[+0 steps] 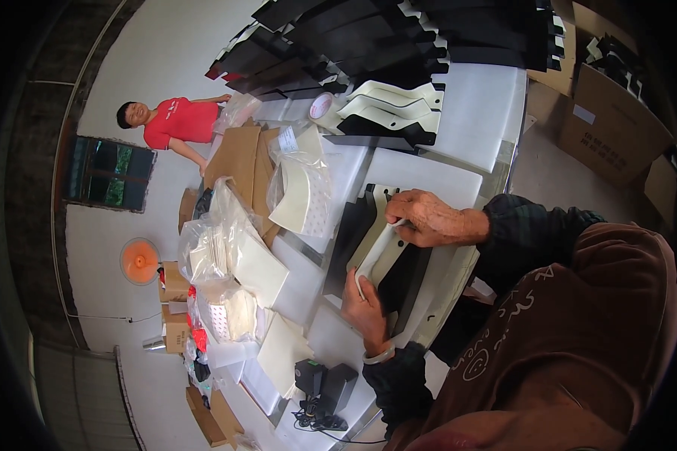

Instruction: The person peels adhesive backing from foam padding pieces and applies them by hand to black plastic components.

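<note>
A pale, narrow strip stretches between my two hands over a cream-and-black shaped panel. My right hand, higher in the picture, pinches one end of the strip. Lower down, my left hand grips the other end, its thumb along the strip. More black panels lie stacked directly beside this work, some partly under it. All of it rests on a white padded sheet on the table. The panel's underside is hidden.
Many black panels and several cream ones are piled near a tape roll. Plastic-wrapped cream sheets, cardboard and a black device with cables lie about. A person in red stands across the table; a carton stands beyond its edge.
</note>
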Demonstrator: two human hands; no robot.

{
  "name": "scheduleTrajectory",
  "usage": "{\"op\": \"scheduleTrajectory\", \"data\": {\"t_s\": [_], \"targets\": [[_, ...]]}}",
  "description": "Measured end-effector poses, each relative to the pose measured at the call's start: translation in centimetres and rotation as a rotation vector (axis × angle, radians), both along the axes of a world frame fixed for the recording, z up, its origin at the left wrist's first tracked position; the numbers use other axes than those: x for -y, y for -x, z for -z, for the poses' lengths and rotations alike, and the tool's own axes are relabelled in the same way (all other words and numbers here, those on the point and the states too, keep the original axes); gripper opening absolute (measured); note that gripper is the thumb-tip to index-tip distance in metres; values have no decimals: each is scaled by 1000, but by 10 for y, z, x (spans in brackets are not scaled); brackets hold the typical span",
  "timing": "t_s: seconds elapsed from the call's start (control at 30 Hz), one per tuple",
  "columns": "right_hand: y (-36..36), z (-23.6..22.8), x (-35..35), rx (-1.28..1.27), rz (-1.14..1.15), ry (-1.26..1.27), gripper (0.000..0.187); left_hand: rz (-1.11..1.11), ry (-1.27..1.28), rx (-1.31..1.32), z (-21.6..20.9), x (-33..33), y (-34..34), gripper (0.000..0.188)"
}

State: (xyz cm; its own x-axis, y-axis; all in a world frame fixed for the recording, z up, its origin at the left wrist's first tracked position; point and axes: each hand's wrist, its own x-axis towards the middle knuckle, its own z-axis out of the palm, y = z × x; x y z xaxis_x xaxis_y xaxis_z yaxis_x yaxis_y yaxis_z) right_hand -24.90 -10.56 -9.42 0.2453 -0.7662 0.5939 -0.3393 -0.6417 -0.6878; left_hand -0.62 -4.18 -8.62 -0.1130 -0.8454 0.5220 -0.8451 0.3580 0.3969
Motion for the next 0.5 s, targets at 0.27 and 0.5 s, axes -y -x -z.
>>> {"op": "scheduleTrajectory", "data": {"t_s": [0.27,0.5], "targets": [[0,-1,-3,-22,30,-12,25,-3,-13,-15,2,1,0,25],[-4,-14,-9,55,60,-192,23,-15,-14,10,-2,-3,-1,24]]}}
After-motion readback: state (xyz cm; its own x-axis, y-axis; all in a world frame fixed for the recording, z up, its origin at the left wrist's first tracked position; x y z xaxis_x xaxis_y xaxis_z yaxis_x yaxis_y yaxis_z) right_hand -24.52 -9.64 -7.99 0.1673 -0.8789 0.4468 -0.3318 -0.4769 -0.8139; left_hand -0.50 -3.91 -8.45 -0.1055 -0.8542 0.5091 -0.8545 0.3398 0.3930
